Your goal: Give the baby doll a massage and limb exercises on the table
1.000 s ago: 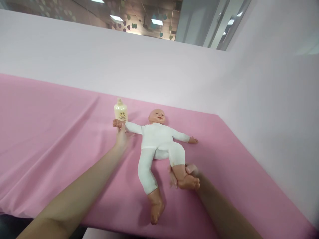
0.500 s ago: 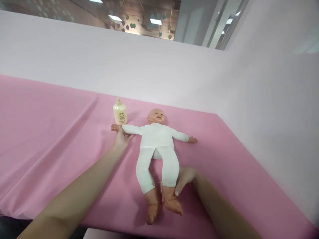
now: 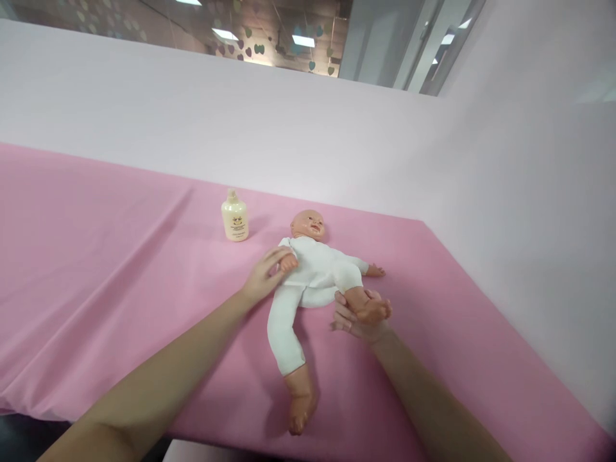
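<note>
A baby doll [image 3: 315, 263] with a white cloth body lies on its back, its head toward the wall. My left hand [image 3: 264, 276] is closed around the doll's arm on the left, which is folded in against its chest. Under the doll's bent leg on the right, my right hand [image 3: 359, 321] grips the ankle and holds that leg up toward the belly. The doll's other leg [image 3: 286, 327] lies stretched out toward me. Its other arm reaches out flat to the right.
A cream-coloured pump bottle [image 3: 235, 219] stands to the left of the doll's head. Pink cloth [image 3: 120, 256] covers the table, with folds on the left. A white wall [image 3: 289, 135] runs along the back and the right, with a window above.
My left hand has brought the doll's arm from straight out at the side to its chest. My right hand has lifted the leg on the right, bending it up toward the belly.
</note>
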{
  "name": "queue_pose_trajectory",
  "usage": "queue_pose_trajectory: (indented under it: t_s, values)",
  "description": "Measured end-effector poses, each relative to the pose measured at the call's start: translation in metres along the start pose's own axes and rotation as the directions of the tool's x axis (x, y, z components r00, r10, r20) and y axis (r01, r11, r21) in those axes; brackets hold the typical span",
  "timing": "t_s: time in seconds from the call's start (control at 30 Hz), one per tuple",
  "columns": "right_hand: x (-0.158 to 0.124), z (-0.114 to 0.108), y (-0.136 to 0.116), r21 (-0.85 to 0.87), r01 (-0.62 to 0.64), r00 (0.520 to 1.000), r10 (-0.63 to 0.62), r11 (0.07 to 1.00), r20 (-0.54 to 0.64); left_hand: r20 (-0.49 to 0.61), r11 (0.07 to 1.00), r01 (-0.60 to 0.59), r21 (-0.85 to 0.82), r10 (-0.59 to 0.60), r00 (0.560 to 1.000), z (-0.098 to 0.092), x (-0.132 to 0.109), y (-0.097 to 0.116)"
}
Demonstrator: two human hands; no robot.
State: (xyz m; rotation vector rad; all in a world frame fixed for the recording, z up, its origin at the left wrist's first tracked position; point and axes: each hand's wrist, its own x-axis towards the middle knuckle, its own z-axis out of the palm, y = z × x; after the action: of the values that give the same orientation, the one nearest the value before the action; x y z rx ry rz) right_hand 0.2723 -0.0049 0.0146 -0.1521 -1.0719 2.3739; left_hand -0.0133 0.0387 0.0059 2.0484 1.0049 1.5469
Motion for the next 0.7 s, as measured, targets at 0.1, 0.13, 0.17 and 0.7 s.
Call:
queue_pose_trajectory:
  t_s: [0.1, 0.13, 0.17, 0.7]
  values:
    - [0.004, 0.011, 0.004, 0.086, 0.030, 0.972, -0.009, 0.996, -0.236, 0.183, 0.981, -0.148, 0.126, 0.124, 0.975, 0.004, -0.003, -0.002]
    - [0.005, 0.013, 0.005, 0.089, 0.025, 0.953, 0.004, 0.996, -0.302, 0.212, 0.972, -0.182, 0.148, 0.149, 0.966, 0.005, -0.004, -0.003]
    - [0.005, 0.014, 0.007, 0.088, 0.025, 0.938, 0.007, 0.996, -0.347, 0.232, 0.964, -0.208, 0.166, 0.167, 0.958, 0.006, -0.004, -0.005]
    - [-0.002, 0.009, 0.002, 0.028, 0.137, 0.981, -0.132, 0.990, -0.140, -0.327, 0.936, 0.195, -0.293, -0.289, 0.900, -0.013, 0.009, -0.004]
